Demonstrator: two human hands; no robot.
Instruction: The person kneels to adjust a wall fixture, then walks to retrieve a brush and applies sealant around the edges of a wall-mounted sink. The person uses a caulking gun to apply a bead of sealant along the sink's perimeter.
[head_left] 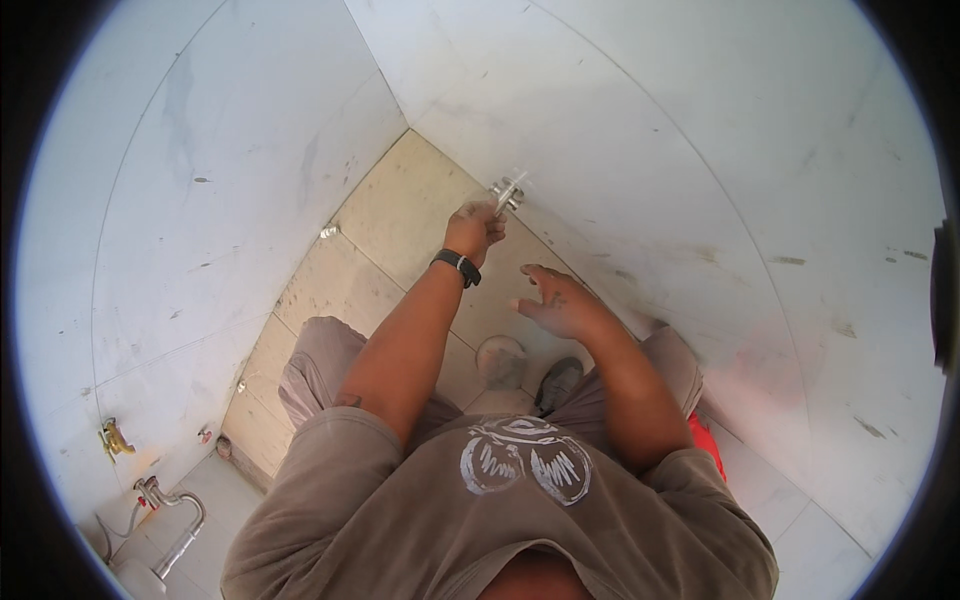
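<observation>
Against the right-hand wall, low down near the corner, is a shiny chrome fitting (508, 192) with a bar-like part and rounded ends, slightly blurred. My left hand (475, 230), a dark watch on its wrist, reaches forward with its fingers closed round the near end of the bar. The fingers partly cover that end, so the fitting's exact kind is hard to tell. My right hand (562, 303) hovers nearer to me beside the same wall, thumb and fingers apart, holding nothing.
Pale marbled walls (250, 150) meet in a corner ahead. A round, light-coloured patch (501, 362) lies on the tiled floor by my shoe (558, 386). At lower left are a brass tap (115, 438) and a chrome pipe (190, 520). Something red (707, 442) shows behind my right arm.
</observation>
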